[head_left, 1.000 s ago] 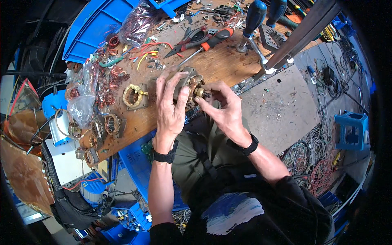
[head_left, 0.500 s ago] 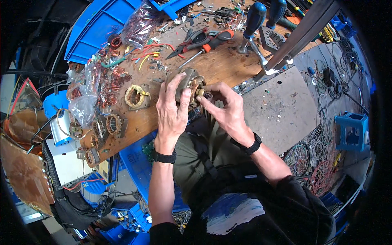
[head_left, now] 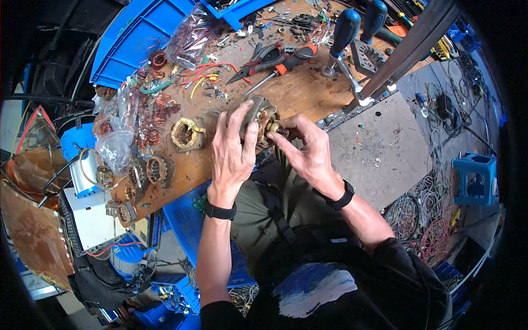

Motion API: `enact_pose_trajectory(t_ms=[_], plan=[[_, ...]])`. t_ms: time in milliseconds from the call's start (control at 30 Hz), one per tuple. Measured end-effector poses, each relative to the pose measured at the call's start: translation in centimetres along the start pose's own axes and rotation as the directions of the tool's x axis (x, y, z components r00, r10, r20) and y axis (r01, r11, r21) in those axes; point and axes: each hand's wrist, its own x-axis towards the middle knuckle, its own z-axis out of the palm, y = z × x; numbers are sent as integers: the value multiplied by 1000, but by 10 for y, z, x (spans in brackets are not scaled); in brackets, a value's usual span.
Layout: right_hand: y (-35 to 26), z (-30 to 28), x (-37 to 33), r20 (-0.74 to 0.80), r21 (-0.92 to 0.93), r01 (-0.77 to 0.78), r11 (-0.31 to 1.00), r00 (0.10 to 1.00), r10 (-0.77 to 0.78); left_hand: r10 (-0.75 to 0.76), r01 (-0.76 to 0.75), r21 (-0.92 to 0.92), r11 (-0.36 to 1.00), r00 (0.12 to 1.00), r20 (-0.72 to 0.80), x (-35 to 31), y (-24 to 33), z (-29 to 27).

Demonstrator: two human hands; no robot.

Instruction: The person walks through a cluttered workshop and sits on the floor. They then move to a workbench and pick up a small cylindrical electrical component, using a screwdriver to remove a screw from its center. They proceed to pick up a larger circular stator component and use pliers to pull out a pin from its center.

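Note:
Over the bench's near edge, my left hand wraps round a small electric motor with a dull metal body and brownish windings. From the motor's right side sticks a shaft end with a brass-coloured collar and dark ridges. The thumb and fingers of my right hand pinch that shaft end. The motor's far side and underside are hidden by my left fingers. To the left, a motor stator with a yellowish wound ring lies on the wooden bench.
Beyond the motor lie a screwdriver, pliers and coloured wires. Blue-handled tools stand by a dark metal post. Several stators, copper coils and plastic bags crowd the left. A blue bin stands behind.
Both hands keep hold of the motor and its shaft end. The motor's wound side has turned slightly, and the whole view has shifted a little.

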Motion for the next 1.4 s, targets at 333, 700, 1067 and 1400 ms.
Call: enact_pose_trajectory(t_ms=[333, 700, 1067, 1400], plan=[[-7, -3, 3, 48, -87, 10, 996, 999, -6, 17, -17, 17, 1000, 999, -28, -4, -3, 4], [-4, 0, -2, 70, -109, -41, 993, 996, 49, -11, 4, -100, 995, 998, -66, -8, -2, 8], [12, -1, -14, 35, 134, -232, 964, 973, 229, -120, 113, -114, 987, 991, -52, -10, 4, 7], [20, 1, -13, 17, 248, -197, 948, 980, 199, -136, 132, -124, 984, 990, -25, 4, 7, 3]])
